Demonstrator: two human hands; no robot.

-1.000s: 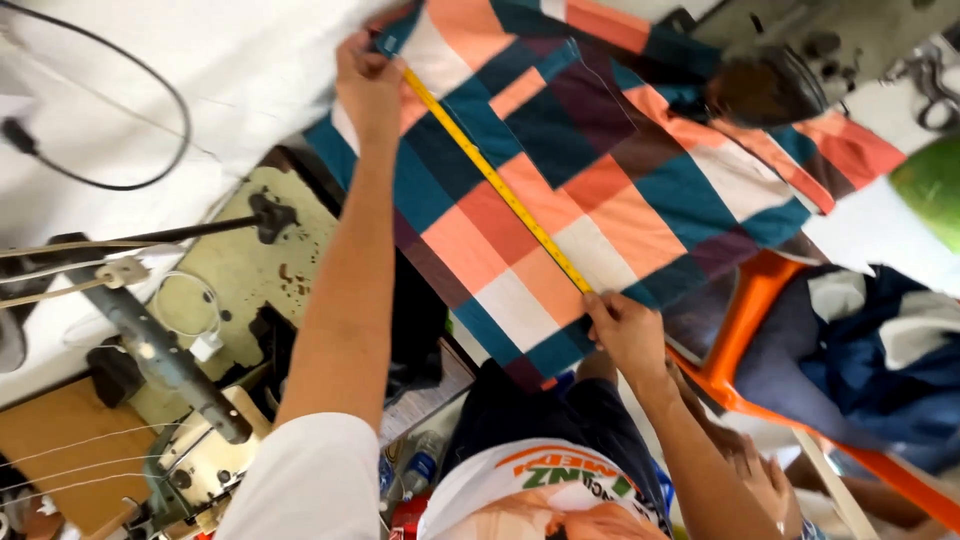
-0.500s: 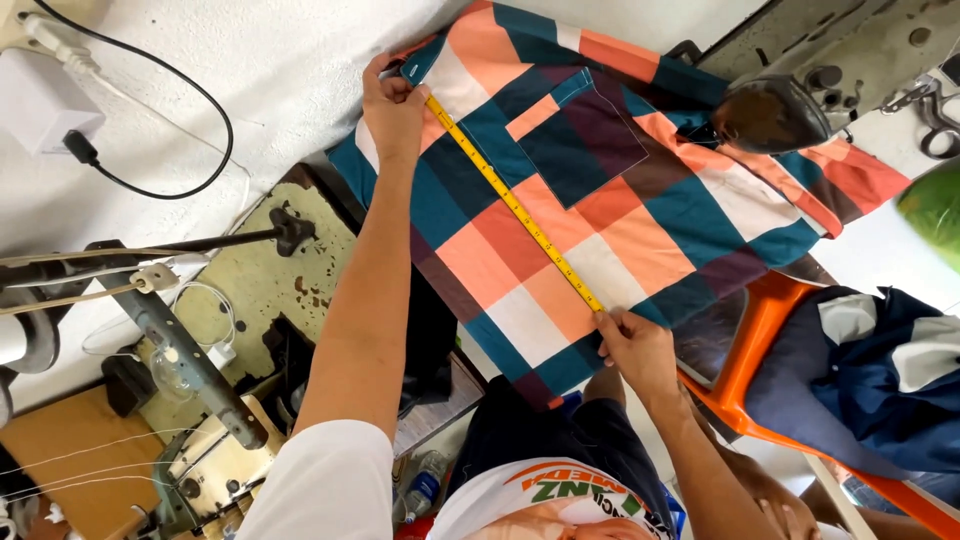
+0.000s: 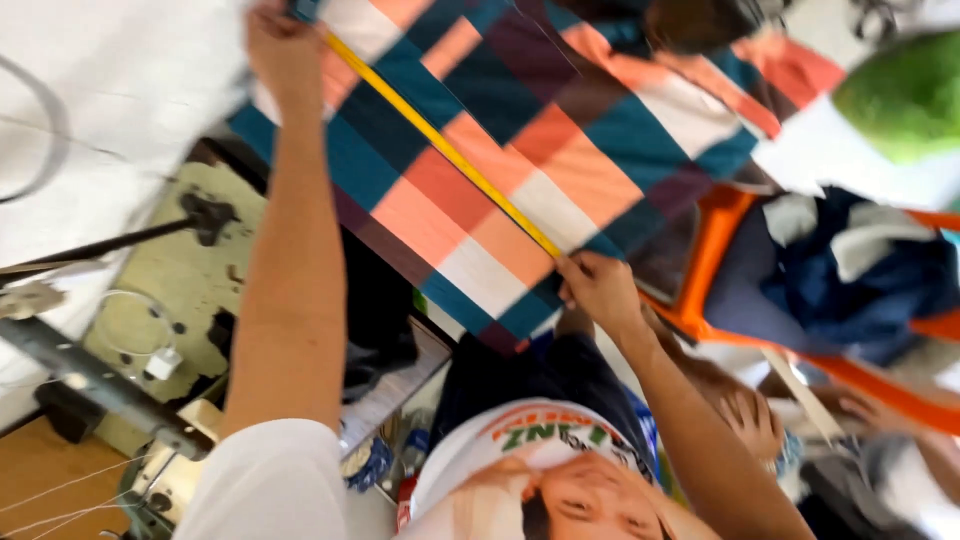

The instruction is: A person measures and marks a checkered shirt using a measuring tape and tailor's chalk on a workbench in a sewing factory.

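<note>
Setting: white worktable [image 3: 130,90] with a worn cream sewing machine [image 3: 150,300] at its near edge, as I view it from the head camera.
Right hand [image 3: 598,288]: nearest to me; fingers pinched on the lower end of the yellow tape measure [image 3: 440,145].
Cloth: patchwork fabric of teal, orange, white and maroon squares [image 3: 520,130], spread on the table, tape stretched diagonally across it.
Left hand [image 3: 283,50]: farthest; fingers closed, pressing the tape's upper end onto the fabric's far edge.
Side: orange plastic chair [image 3: 715,250] holding dark blue clothes.
</note>
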